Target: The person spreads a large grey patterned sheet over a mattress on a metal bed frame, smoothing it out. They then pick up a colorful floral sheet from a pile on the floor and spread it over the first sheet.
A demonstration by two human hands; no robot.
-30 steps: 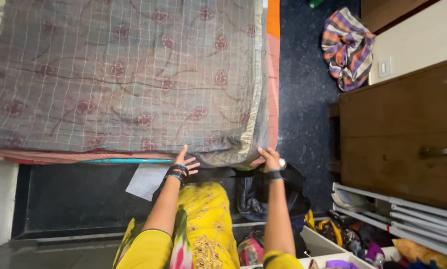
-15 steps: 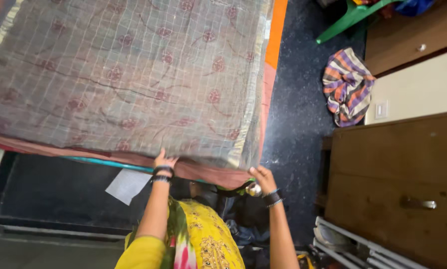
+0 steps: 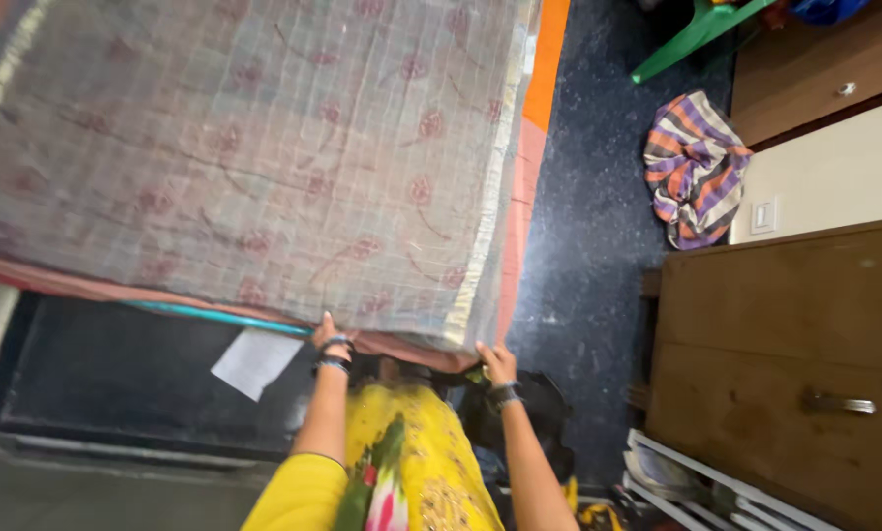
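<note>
The left hand and right hand each gripped the near edge of a grey checked cloth with red flowers, fingers curled under its hem. The cloth lay spread across the bed, filling the left of the scene. A striped cloth lay on the dark floor at far right, beside a wooden cabinet.

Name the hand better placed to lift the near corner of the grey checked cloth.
Right. The right hand sits at the near corner of the grey checked cloth, by its pale border; the left hand grips the near edge further along.
</note>
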